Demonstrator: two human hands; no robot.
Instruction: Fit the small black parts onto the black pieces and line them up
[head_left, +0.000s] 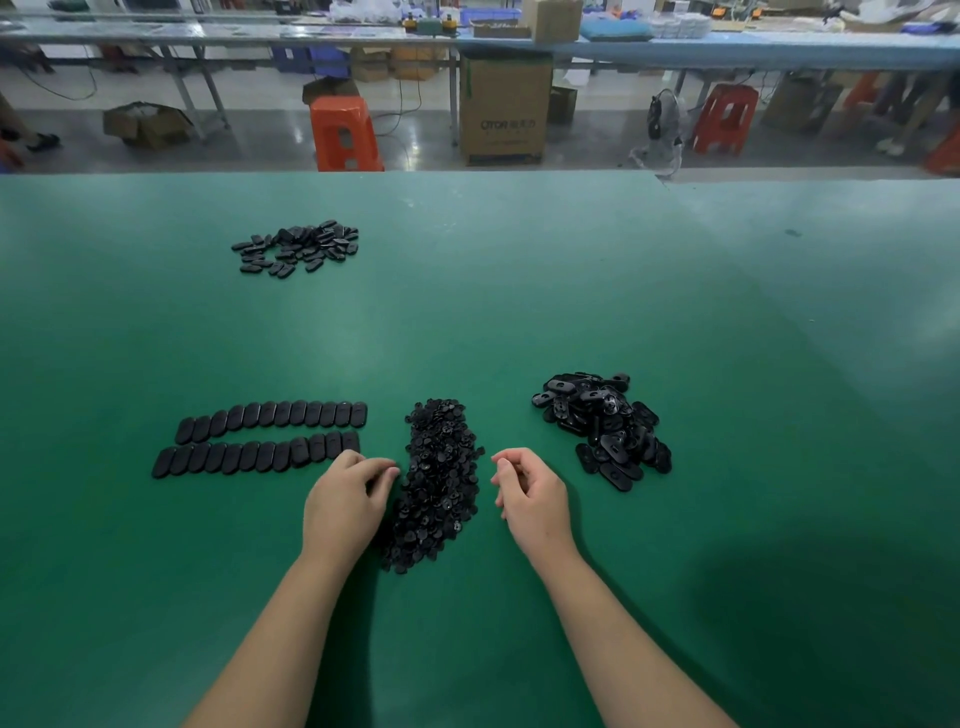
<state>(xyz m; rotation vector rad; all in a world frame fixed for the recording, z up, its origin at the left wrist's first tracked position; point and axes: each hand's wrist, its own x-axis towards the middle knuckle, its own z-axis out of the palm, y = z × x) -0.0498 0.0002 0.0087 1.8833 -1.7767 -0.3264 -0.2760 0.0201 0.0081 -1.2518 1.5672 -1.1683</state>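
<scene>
Left hand (347, 499), fingers curled, touches the heap of small black parts (439, 483); right hand (527, 491) loosely curled, seemingly empty; oval black pieces (605, 428) at two o'clock; carton (505, 106) reads "QTOR".

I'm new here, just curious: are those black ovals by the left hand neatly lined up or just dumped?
Lined up: the black ovals lie side by side in two rows on the green table.
</scene>
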